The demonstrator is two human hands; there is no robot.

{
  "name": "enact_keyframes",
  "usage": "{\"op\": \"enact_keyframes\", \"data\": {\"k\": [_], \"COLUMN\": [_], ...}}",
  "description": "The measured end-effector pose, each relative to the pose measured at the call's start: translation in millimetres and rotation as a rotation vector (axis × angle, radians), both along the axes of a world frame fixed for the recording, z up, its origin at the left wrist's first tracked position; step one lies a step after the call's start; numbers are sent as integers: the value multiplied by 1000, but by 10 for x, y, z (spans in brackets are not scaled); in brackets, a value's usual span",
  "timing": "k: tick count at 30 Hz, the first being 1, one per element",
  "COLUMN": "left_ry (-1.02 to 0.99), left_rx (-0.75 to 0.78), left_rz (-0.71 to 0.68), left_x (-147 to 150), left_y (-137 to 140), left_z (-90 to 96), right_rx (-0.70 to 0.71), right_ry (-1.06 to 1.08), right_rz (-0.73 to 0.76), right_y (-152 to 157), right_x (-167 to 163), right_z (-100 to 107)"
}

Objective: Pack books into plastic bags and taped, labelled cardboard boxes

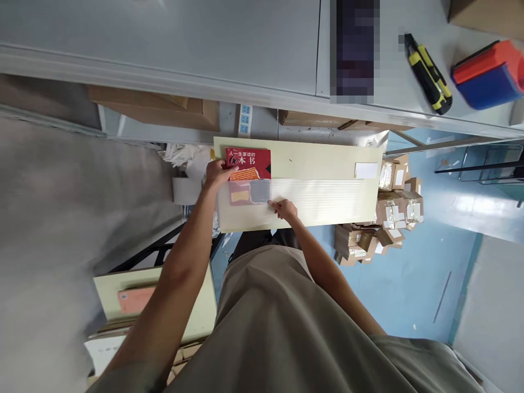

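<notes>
A red paperback book (249, 158) lies on a cream board (319, 155) in front of me. Its lower half shows through a translucent ribbed plastic sheet (323, 196) that stretches to the right; I cannot tell whether the book is inside or just beneath it. My left hand (216, 173) grips the book's left edge, thumb on the cover. Near the book's lower right corner, my right hand (285, 209) is closed in a pinch at the plastic.
Above the board runs a grey worktop (164, 38) bearing a yellow-black utility knife (429, 73) and a red-blue tape dispenser (489, 71). Taped cartons (391, 210) are piled at right. Another cream board (196, 311) holds a pinkish book (137, 299) at lower left.
</notes>
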State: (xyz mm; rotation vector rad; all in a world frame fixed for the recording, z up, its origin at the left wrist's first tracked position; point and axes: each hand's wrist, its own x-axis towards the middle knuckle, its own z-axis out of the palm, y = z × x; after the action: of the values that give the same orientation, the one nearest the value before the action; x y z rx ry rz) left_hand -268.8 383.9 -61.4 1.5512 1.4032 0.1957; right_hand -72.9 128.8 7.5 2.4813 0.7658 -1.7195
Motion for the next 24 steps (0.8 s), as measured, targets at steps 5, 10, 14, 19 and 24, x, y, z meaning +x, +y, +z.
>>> {"op": "enact_keyframes", "data": {"k": [5,10,14,19,24], "left_ry": [-65,-206,-246,-195,-234], "left_rx": [-51,96,261,486,430], "left_rz": [148,177,59,-102,-29], "left_x": [94,324,494,762,1023], "left_y": [-111,8,-42,-550,-1042], "left_z": [250,567,1107,2064,2575], "right_rx": [5,51,84,99,240], "right_ry": [-63,-109,-79,5,327], "right_rz": [3,2,-1,-1,-116], "right_y": [-40,-82,-94,-83,-273], "right_x": [-74,-131,-128,-44,424], "right_z": [-43,-52,-56,-102,-124]}}
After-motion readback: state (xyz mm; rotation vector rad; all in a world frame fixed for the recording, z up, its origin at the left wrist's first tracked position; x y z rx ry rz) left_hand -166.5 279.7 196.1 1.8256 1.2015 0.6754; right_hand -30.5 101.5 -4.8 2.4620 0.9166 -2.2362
